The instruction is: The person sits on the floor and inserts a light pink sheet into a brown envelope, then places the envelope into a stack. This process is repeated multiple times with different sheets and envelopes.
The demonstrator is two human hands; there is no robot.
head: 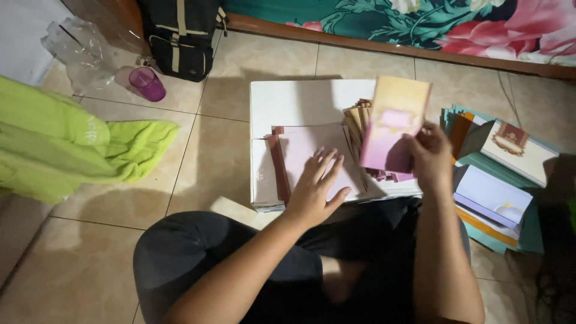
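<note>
While my left hand (313, 191) is lying flat and open on the pink sheet (312, 157) atop the white box (300, 105), my right hand (431, 157) is gripping a pink-and-cream card (393, 123), seemingly upright, just above the card stack (359, 120).

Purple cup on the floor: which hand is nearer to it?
Left. The left hand rests flat on the pink sheet, closer to the purple cup; the right hand holds a card farther away.

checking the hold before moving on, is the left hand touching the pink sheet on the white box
Touching. The head view shows the left hand lying flat with fingers spread on the pink sheet, no gap visible, while the right hand holds a card up apart.
</note>
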